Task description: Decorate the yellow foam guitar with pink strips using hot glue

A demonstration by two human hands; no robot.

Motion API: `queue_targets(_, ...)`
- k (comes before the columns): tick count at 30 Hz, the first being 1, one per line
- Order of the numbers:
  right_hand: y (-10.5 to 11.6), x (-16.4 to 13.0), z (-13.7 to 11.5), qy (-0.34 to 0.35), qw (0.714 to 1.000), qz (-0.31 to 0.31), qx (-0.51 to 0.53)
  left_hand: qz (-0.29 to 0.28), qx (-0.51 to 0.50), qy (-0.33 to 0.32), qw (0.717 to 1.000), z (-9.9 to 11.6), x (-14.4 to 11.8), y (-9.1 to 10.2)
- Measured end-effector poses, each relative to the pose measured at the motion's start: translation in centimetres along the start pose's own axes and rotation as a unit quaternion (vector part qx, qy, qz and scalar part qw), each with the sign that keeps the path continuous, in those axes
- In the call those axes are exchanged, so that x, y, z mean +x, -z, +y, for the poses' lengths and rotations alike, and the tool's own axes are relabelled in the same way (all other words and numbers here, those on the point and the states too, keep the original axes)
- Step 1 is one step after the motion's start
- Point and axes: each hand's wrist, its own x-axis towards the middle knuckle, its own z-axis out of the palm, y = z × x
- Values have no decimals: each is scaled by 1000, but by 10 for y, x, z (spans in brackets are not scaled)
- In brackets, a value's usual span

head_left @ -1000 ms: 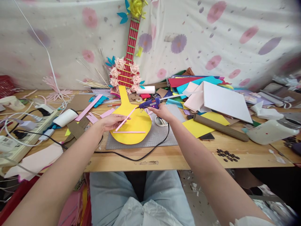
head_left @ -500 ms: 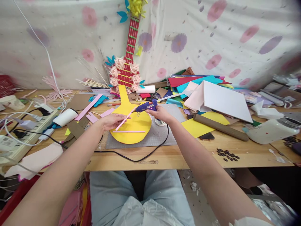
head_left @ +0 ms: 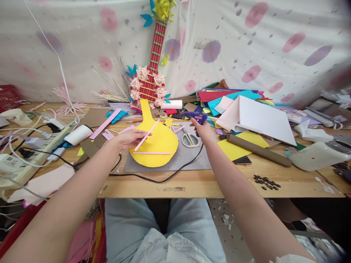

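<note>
A yellow guitar-shaped foam cutout [head_left: 156, 144] lies on a grey cutting mat [head_left: 186, 159]. One pink strip [head_left: 153, 153] lies across its lower body. My left hand [head_left: 128, 138] pinches a second thin pink strip [head_left: 146, 135], held slanted above the cutout. My right hand [head_left: 201, 129] grips a blue glue gun [head_left: 196, 116], off to the right of the cutout above the mat's far corner. Its black cord [head_left: 153, 179] trails over the table front. Scissors [head_left: 189, 139] rest on the mat just left of my right hand.
A finished red paper guitar [head_left: 150, 78] leans on the flowered cloth behind. Coloured sheets and a white board [head_left: 260, 118] pile at right with a brown roll [head_left: 257, 149]. A power strip [head_left: 30, 153] with plugs lies at left. Dark seeds [head_left: 264, 181] lie near the front edge.
My right hand has carried the glue gun away from the pink strip, to the right and farther back. My left hand still holds the strip over the cutout.
</note>
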Motion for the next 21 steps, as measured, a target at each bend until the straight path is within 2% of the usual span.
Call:
queue_targets(3,9,11,29,-50,990,83,-106,30,69,-60,995,5,0,3)
queue_targets(7,14,13,52,-73,958,94,-261,69,208,-151,964,19,-3,-2)
queue_targets(10,12,12,54,-67,949,79,-298,87,320,-206,921,27,-5,-6)
queue_targets(12,11,11,53,-57,947,90,-302,97,402,-234,880,28,-6,-8)
queue_targets(15,15,0,49,-55,939,152,-304,95,504,-253,820,25,-5,-8)
queue_targets(17,20,-13,45,-56,931,184,-311,82,541,-258,797,22,-4,-8)
queue_targets(19,24,-29,39,-46,935,164,-311,72,560,-262,783,20,-2,-9)
queue_targets(21,22,-44,28,-28,956,92,-278,65,570,-264,775,19,1,-10)
